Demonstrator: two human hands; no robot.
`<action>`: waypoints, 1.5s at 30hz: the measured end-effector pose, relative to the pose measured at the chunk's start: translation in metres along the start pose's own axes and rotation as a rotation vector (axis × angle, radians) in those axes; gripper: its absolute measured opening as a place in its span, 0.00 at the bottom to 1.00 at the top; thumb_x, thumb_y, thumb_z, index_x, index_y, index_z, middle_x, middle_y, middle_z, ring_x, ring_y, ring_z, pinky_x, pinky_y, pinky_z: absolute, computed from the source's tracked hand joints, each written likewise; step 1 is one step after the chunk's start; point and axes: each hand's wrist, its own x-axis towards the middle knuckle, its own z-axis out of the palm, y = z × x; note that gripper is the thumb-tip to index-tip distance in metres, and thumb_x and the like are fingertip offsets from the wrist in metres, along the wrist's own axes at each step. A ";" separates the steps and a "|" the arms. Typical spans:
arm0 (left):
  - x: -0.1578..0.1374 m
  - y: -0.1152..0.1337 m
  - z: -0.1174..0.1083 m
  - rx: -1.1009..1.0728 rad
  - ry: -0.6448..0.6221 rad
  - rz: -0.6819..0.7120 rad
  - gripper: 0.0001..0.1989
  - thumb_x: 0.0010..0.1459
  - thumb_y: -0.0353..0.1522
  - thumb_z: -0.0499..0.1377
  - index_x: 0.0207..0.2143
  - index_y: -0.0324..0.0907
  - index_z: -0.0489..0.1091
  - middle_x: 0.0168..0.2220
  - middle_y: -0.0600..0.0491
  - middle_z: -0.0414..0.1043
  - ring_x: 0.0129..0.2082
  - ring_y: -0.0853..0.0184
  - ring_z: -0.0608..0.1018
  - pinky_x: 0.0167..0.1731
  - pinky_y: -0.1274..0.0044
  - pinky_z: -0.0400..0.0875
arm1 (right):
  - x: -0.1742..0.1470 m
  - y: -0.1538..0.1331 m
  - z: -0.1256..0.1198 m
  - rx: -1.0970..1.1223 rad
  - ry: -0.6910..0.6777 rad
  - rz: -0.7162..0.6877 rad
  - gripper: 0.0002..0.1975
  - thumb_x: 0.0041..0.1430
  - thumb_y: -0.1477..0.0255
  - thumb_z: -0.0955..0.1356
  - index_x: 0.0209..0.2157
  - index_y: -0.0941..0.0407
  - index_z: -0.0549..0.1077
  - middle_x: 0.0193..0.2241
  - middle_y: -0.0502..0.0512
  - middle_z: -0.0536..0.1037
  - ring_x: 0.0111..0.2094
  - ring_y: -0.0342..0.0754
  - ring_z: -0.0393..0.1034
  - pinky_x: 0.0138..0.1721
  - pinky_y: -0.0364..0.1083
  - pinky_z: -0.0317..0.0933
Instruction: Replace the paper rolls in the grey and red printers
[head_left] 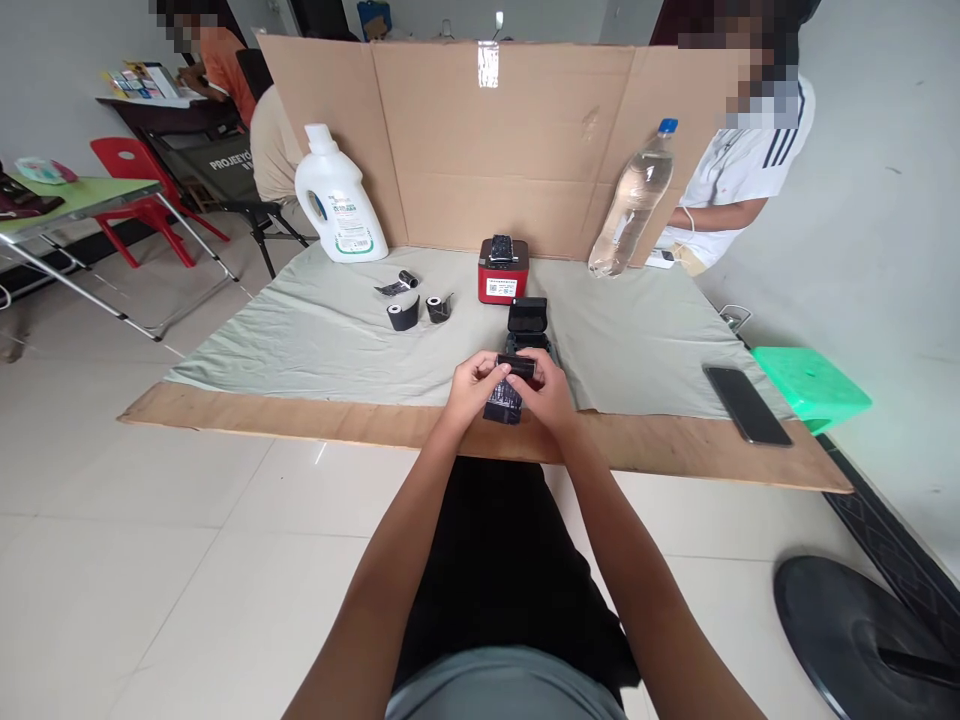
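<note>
Between my left hand (477, 383) and my right hand (548, 388), a small black roll (516, 366) lies sideways, its ends pinched by fingers and thumbs. A dark strip with pale print (503, 402) hangs below it over the cloth. Right behind my hands stands a small black printer (528, 318) with its lid up; my hands hide its lower part. Farther back is a red and black printer (503, 275) with a dark strip on top. To the left lie a black roll with a white core (403, 315), another black roll (439, 309) and a smaller roll (407, 279).
A white jug (341, 205) and a clear bottle with a blue cap (636, 200) stand before a cardboard screen (495, 150). A phone (746, 405) lies at the right table edge, near a green stool (810, 385). Two other people sit beyond the screen.
</note>
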 end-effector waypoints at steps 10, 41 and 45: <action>0.000 -0.005 -0.001 0.027 -0.054 0.026 0.18 0.56 0.43 0.70 0.36 0.42 0.67 0.26 0.60 0.63 0.26 0.73 0.66 0.30 0.80 0.61 | 0.006 -0.008 -0.006 0.230 0.011 0.139 0.22 0.60 0.57 0.70 0.52 0.52 0.71 0.47 0.57 0.80 0.45 0.53 0.77 0.44 0.51 0.73; 0.016 0.026 -0.051 0.470 -0.570 0.270 0.41 0.58 0.38 0.70 0.70 0.50 0.59 0.61 0.45 0.70 0.61 0.55 0.75 0.65 0.59 0.69 | 0.011 -0.007 -0.017 0.434 -0.375 0.334 0.21 0.58 0.70 0.70 0.53 0.54 0.79 0.44 0.53 0.82 0.46 0.51 0.75 0.47 0.48 0.67; -0.001 0.011 -0.053 0.411 -0.486 0.235 0.39 0.59 0.37 0.69 0.70 0.50 0.59 0.64 0.44 0.67 0.58 0.58 0.77 0.63 0.62 0.71 | 0.011 0.002 -0.015 0.351 -0.341 0.320 0.26 0.54 0.74 0.71 0.56 0.56 0.75 0.40 0.53 0.83 0.43 0.50 0.76 0.47 0.49 0.67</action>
